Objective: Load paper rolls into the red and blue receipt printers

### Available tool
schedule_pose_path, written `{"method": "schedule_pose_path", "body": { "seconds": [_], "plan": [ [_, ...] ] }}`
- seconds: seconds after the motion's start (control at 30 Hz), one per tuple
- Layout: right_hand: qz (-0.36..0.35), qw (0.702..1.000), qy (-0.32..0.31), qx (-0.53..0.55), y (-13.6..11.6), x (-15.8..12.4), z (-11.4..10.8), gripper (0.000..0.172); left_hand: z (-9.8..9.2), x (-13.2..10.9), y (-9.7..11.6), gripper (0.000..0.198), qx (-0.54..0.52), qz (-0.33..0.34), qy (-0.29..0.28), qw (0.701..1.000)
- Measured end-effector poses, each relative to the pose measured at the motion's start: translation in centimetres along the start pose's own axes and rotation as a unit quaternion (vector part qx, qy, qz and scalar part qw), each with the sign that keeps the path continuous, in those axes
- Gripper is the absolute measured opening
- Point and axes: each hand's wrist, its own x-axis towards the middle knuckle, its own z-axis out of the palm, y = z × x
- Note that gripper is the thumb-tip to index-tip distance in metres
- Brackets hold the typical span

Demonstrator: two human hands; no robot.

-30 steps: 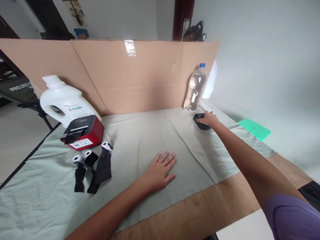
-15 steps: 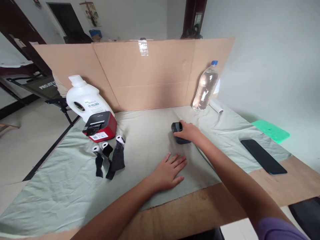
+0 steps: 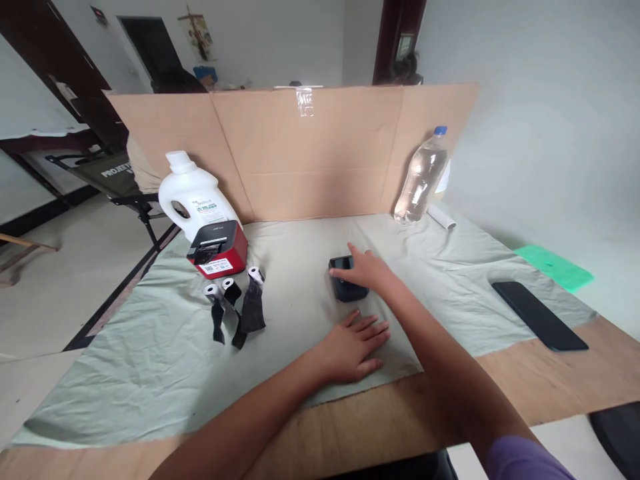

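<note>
A small black boxy device [image 3: 349, 290] with a glossy panel lies on the pale green cloth [image 3: 290, 267] near the middle. Over its far right side is my right hand [image 3: 367, 272], thumb across the panel and forefinger stretched past the back edge, fingers apart. Closer to me, my left hand [image 3: 353, 350] rests flat on the cloth, fingers spread and holding nothing. Left of the device are several small rolls with black strips [image 3: 253, 303] partly unrolled. Behind them stands a red and black boxy machine [image 3: 220, 250] with a black strip coming out of its front.
A white jug [image 3: 197, 193] stands behind the red machine. At the back right are a clear bottle [image 3: 423, 177] with a blue cap and a white tube [image 3: 441, 217]. A cardboard panel [image 3: 310, 153] closes off the back. A black phone [image 3: 540, 317] and green sheet [image 3: 555, 267] lie right.
The black device has moved left and a little towards me, and sits flat on the cloth. My right hand's forefinger has come away from it. My left hand stays flat; the view has shifted.
</note>
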Motion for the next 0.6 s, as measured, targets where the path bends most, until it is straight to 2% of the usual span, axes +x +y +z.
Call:
{"method": "schedule_pose_path", "body": {
  "seconds": [0.07,0.1,0.13,0.2,0.23,0.27,0.33,0.43,0.5,0.6],
  "plan": [
    [-0.035,0.993,0.029,0.106,1.8,1.3,-0.4,0.09,-0.6,0.0,-0.2,0.044,-0.057,-0.015,0.049,0.997],
    [-0.052,0.984,0.045,0.162,2.7,2.0,-0.1,0.082,-1.1,0.0,-0.5,0.039,-0.092,-0.049,0.099,0.99],
    [-0.064,0.972,0.058,0.219,3.6,2.7,0.6,0.074,-1.8,-0.1,-0.9,0.037,-0.126,-0.101,0.167,0.973],
    [-0.069,0.942,0.069,0.322,5.0,3.8,2.6,0.064,-3.4,-0.1,-2.2,0.037,-0.159,-0.216,0.315,0.911],
    [-0.069,0.927,0.072,0.362,5.4,4.1,3.7,0.062,-4.2,-0.2,-3.1,0.036,-0.15,-0.257,0.364,0.883],
    [-0.067,0.913,0.076,0.395,5.8,4.3,4.8,0.06,-4.9,-0.3,-4.1,0.035,-0.129,-0.282,0.385,0.869],
    [-0.07,0.893,0.088,0.436,6.1,4.4,6.4,0.058,-5.6,-0.4,-5.9,0.041,-0.076,-0.302,0.349,0.884],
    [-0.065,0.874,0.093,0.472,6.1,4.3,7.3,0.058,-5.3,-0.5,-7.5,0.054,-0.005,-0.33,0.235,0.914],
    [-0.059,0.867,0.099,0.486,6.2,4.3,7.4,0.058,-4.7,-0.4,-7.7,0.057,0.036,-0.353,0.189,0.916],
    [-0.054,0.857,0.109,0.501,6.3,4.5,7.4,0.056,-4.3,-0.2,-7.3,0.059,0.081,-0.373,0.158,0.911]
  ]
}}
